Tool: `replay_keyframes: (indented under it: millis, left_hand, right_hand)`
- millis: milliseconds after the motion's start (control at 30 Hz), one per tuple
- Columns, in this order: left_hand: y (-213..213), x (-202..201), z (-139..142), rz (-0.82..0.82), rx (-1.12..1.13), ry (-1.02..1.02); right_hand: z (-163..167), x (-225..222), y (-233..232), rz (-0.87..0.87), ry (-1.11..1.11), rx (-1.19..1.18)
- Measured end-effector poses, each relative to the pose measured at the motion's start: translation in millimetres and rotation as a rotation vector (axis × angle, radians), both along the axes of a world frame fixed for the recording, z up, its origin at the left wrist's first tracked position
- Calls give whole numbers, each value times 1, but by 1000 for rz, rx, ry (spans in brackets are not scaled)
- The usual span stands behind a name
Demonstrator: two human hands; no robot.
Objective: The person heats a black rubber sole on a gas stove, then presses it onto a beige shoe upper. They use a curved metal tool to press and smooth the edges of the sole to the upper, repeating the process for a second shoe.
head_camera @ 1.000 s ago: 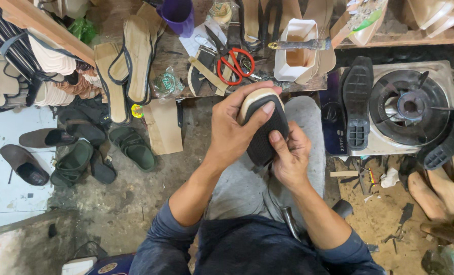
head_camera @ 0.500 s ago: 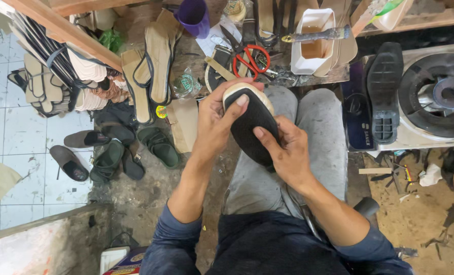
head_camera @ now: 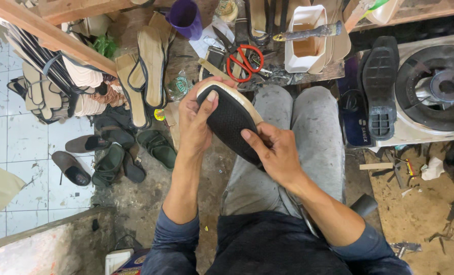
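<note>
Sole: a black textured shoe sole [head_camera: 232, 122] with a pale rim is being held above the person's knees, tilted, its toe end pointing toward the cluttered workbench.
Left hand: the left hand [head_camera: 195, 119] is gripping the sole's toe end, fingers curling round the far edge and the thumb pressing flat on the black tread.
Right hand: the right hand [head_camera: 277, 153] is clasping the sole's heel end from the side, its thumb lying on the tread and fingers wrapping underneath.
Lap: grey trousers [head_camera: 308, 147] are showing beneath the sole.
Just beyond: red-handled scissors [head_camera: 245, 62] are lying on the workbench [head_camera: 308, 76], beside a white glue container [head_camera: 306, 40] with a brush [head_camera: 308, 31] resting across it.
Further out: a purple cup [head_camera: 185, 18] is standing at the bench's far side; a second black sole [head_camera: 381, 86] is leaning against a round machine [head_camera: 441, 86].
Floor, person's left: dark sandals [head_camera: 110, 158] are lying scattered near stacked tan insoles [head_camera: 150, 66].
</note>
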State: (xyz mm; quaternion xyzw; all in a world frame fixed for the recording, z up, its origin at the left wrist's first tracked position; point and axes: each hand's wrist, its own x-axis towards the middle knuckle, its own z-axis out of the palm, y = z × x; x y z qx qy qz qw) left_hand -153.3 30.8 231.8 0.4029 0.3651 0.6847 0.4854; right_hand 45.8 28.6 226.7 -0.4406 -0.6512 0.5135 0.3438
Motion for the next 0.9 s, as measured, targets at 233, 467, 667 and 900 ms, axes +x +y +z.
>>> replay_keyframes:
  millis: [233,467,667,900]
  left_hand:
    - [-2,4,2,12,-20,-33]
    - [-4,13,11,43,-63,-45]
    - [-20,7,17,34,-61,575]
    - [-27,17,11,127,-29,450]
  right_hand:
    - [-2,-1,9,22,90,-75]
    - [-5,-3,17,22,63,-7]
    - [-11,5,21,20,43,3]
    - [-6,9,27,126,67,-110]
